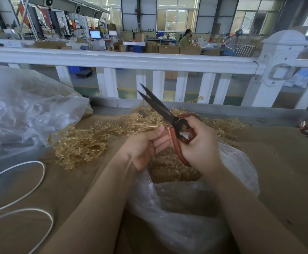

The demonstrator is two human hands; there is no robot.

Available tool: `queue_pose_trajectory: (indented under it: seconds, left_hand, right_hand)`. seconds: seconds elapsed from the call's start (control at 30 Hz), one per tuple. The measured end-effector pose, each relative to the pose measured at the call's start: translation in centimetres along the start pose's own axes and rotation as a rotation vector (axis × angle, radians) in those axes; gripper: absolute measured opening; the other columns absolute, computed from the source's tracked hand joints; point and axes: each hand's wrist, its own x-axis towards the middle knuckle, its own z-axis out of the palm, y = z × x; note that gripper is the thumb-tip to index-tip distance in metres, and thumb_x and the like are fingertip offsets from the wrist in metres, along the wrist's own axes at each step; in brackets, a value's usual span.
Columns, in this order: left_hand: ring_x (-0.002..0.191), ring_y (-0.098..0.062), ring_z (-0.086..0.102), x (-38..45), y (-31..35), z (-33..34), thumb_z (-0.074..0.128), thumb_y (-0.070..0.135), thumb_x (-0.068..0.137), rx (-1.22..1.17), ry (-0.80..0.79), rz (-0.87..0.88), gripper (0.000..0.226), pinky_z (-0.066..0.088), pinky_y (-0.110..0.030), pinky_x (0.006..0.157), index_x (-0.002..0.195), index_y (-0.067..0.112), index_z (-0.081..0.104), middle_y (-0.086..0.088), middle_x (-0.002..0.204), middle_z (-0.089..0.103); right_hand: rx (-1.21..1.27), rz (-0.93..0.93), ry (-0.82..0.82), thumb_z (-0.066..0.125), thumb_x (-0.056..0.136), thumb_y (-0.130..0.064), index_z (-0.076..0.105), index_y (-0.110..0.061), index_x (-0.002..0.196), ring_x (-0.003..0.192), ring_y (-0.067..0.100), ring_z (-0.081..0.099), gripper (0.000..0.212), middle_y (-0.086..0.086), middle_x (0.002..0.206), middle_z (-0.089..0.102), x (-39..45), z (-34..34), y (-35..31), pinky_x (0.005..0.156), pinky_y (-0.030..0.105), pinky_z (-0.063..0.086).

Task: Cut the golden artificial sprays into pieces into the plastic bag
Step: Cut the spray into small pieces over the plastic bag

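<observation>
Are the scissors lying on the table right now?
No, the scissors are held up by the right hand through their red handles, blades pointing up and away above the plastic bag.

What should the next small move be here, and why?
Probably bring the scissors down onto the golden stem pinched in the left hand. The right hand holds them raised, blades slightly apart and cutting nothing, above the plastic bag.
</observation>
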Motion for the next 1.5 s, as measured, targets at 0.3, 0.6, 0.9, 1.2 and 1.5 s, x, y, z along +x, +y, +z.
queue_pose_trajectory:
  seconds: [0.3,0.6,0.9,1.2,1.5]
  left_hand:
    - [0.085,-0.018,0.075,0.3,0.2,0.4,0.076,0.027,0.072,0.065,0.154,0.219,0.050,0.057,-0.022,0.065,0.117,0.008,0.066,-0.008,0.096,0.077]
    - [0.084,-0.017,0.074,0.1,1.0,-0.2,0.074,0.012,0.072,0.026,0.083,0.406,0.032,0.057,-0.023,0.074,0.103,0.008,0.066,-0.005,0.090,0.077]
    - [0.076,-0.008,0.070,0.4,1.1,-0.9,0.068,-0.001,0.080,0.216,0.083,0.557,0.016,0.055,-0.021,0.074,0.083,0.013,0.074,0.007,0.072,0.071]
    - [0.070,-0.004,0.067,0.1,1.0,-0.7,0.058,-0.008,0.092,0.296,0.115,0.566,0.044,0.053,-0.020,0.071,0.059,0.019,0.069,0.013,0.058,0.062]
    - [0.071,-0.011,0.070,-0.3,1.2,-0.2,0.063,-0.009,0.088,0.275,0.146,0.599,0.033,0.053,-0.018,0.065,0.071,0.019,0.068,0.003,0.069,0.071]
  right_hand:
    - [-0.081,0.306,0.079,0.057,0.064,-0.088,0.060,-0.043,0.098,0.082,-0.002,0.063,0.057,-0.025,0.081,0.066,0.2,-0.4,0.6,0.069,0.020,0.046]
    - [-0.200,0.381,-0.201,0.049,0.063,-0.094,0.053,-0.042,0.104,0.085,0.002,0.060,0.066,-0.024,0.089,0.062,-0.1,-0.5,1.1,0.066,0.024,0.044]
    - [-0.302,0.289,-0.269,0.041,0.063,-0.098,0.049,-0.042,0.102,0.077,-0.002,0.053,0.069,-0.026,0.087,0.056,-0.1,-0.7,0.5,0.059,0.022,0.040]
    - [-0.439,0.248,-0.218,0.028,0.058,-0.102,0.052,-0.035,0.098,0.067,-0.002,0.051,0.082,-0.023,0.080,0.056,0.0,-0.7,0.4,0.053,0.017,0.038]
    - [-0.489,0.219,-0.191,0.035,0.064,-0.098,0.050,-0.034,0.088,0.058,-0.004,0.047,0.070,-0.022,0.069,0.053,-0.1,-0.8,0.3,0.048,0.017,0.032]
